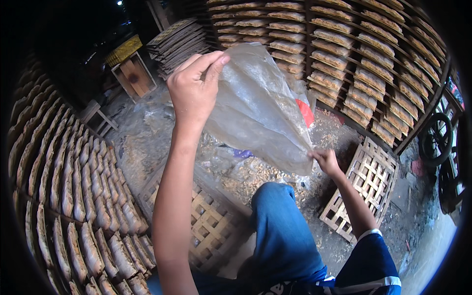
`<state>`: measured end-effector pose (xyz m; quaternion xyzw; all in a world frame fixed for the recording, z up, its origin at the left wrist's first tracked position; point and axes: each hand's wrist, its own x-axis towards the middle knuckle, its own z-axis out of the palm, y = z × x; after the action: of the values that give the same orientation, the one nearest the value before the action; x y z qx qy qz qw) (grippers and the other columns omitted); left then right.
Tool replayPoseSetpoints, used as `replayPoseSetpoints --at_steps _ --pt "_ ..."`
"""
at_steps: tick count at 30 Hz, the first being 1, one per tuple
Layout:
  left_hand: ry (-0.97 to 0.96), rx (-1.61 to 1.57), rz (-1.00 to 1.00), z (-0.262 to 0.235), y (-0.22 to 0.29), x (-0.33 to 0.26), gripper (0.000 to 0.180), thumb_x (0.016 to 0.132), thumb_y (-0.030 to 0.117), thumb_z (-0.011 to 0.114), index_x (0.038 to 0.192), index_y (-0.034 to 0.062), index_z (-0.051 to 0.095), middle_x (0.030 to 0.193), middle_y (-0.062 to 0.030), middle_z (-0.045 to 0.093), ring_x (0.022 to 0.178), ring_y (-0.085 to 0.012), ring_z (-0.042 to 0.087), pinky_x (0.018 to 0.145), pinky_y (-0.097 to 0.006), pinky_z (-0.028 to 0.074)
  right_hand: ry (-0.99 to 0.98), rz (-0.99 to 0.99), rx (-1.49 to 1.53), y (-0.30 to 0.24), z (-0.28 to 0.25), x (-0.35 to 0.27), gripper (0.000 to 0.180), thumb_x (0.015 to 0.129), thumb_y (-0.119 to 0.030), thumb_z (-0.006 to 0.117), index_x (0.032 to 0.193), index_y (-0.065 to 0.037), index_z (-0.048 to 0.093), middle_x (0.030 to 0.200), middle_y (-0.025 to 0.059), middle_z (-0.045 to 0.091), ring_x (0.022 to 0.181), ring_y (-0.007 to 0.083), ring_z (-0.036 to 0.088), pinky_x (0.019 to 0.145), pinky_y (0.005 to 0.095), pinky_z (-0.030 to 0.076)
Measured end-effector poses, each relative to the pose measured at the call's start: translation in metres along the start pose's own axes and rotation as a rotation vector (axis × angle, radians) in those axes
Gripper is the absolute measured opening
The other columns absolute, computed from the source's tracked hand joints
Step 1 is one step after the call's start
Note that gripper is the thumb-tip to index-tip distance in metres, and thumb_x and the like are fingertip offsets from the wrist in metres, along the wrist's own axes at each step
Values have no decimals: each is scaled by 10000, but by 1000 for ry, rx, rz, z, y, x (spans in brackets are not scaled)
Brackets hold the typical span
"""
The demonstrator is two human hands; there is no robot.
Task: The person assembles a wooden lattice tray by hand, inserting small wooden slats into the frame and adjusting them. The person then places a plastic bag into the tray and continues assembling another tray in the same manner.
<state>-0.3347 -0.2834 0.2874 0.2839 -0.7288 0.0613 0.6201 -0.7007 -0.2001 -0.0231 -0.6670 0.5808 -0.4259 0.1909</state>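
Observation:
A large translucent plastic sheet [260, 108] hangs stretched between my two hands, above the littered floor. My left hand [195, 86] is raised higher and pinches the sheet's upper left edge between thumb and fingers. Lower and to the right, my right hand [325, 161] grips the sheet's opposite corner. The sheet looks cloudy and creased, and it hides part of the floor behind it. Something red [306, 113] shows beside the sheet's right edge.
Racks of wrapped, tan-topped blocks [354, 64] line the right and left sides. Woven slatted trays [366, 182] lie on the floor, another [209, 221] beside my knee. Stacked boards [178, 44], a wooden box [133, 76] and a small stool [100, 118] stand behind. Crumbs and plastic scraps litter the floor.

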Motion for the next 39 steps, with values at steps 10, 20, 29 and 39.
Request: replayPoseSetpoints --at_steps 10,20,29,39 --pt "-3 -26 -9 6 6 -12 180 890 169 787 1004 30 776 854 -91 737 733 -194 689 688 -291 529 -80 28 14 -46 -39 16 1050 699 -368 897 1557 -65 372 1600 253 347 1433 394 430 1190 483 350" --pt "185 2 -194 -30 -23 -10 194 921 150 766 1046 1 772 953 -86 753 863 -151 691 801 -270 534 -23 -26 -256 -158 -36 57 140 889 -212 759 885 -77 793 726 166 694 683 314 701 660 362 549" --pt "115 214 -532 -85 -105 -61 456 955 213 735 1331 -16 613 1260 -184 663 1099 -191 643 951 -343 499 140 56 -64 -63 -15 -8 173 906 -151 713 978 5 697 887 160 724 849 286 724 787 377 556" --pt "-629 45 -103 51 15 -128 697 819 356 833 1430 151 569 1392 -114 611 1341 -319 533 1194 -620 247 110 -276 82 -194 -17 67 162 924 -140 723 1054 -43 711 851 160 739 761 275 749 692 344 564"
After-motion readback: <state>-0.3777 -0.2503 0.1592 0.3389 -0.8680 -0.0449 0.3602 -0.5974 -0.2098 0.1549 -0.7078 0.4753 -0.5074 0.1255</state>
